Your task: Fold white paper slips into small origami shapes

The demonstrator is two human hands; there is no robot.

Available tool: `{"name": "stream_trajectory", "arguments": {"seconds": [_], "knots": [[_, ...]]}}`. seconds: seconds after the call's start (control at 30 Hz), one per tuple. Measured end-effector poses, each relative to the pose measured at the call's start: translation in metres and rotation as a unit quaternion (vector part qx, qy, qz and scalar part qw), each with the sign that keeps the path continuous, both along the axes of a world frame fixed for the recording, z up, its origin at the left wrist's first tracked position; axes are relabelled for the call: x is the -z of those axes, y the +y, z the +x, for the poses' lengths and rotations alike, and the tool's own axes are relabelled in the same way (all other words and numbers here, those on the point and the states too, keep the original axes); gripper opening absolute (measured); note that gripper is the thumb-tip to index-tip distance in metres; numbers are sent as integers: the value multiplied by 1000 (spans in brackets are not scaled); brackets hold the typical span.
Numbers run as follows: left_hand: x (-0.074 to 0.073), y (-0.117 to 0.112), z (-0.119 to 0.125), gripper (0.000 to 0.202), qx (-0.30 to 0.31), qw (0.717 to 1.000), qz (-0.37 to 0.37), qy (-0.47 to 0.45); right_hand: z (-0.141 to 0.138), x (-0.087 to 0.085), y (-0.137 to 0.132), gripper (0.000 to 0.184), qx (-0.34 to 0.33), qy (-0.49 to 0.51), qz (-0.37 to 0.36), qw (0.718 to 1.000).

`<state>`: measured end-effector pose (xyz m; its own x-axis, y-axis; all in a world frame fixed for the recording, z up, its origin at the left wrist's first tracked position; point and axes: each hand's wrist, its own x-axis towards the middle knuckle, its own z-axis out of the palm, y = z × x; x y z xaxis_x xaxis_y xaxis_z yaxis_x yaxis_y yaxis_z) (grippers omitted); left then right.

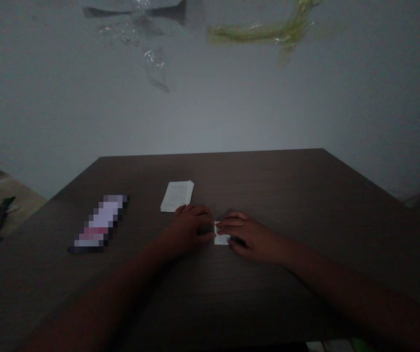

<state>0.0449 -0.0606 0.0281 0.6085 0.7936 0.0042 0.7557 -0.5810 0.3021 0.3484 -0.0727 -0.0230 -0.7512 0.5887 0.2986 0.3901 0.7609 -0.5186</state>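
Seemingly mid-fold, centre frame: my left hand (191, 227) and right hand (248, 235) pinch the small paper (221, 239) in a narrow grip against the desk (305, 195); alignment matters next

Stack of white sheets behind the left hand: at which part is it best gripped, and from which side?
Probably the right long edge, approached from the right. The stack of white sheets lies flat, its thickness shows on that edge, and the table beside it is bare, so fingers can slide under, thumb on top. The left hand crowds the near edge.
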Motion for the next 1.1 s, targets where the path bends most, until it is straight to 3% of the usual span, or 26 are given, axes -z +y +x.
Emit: {"name": "stream_trajectory", "arguments": {"seconds": [0.13, 0.4, 0.93, 1.1], "knots": [[4, 0, 1, 23, -5, 1000, -4, -2, 0, 1, -1, 51, 0, 4, -1, 1000], [8, -4, 3, 50, 15, 1000, 0, -24, -2, 0, 1, 47, -4, 6, -7, 1000], [-6, -8, 11, 32, 38, 999, -29, 19, 3, 4, 6, 35, 44, 29, -26, 998], [-9, -12, 18, 18, 20, 999, -29, 22, 3, 6, 12, 17, 53, 20, -21, 998]]}}
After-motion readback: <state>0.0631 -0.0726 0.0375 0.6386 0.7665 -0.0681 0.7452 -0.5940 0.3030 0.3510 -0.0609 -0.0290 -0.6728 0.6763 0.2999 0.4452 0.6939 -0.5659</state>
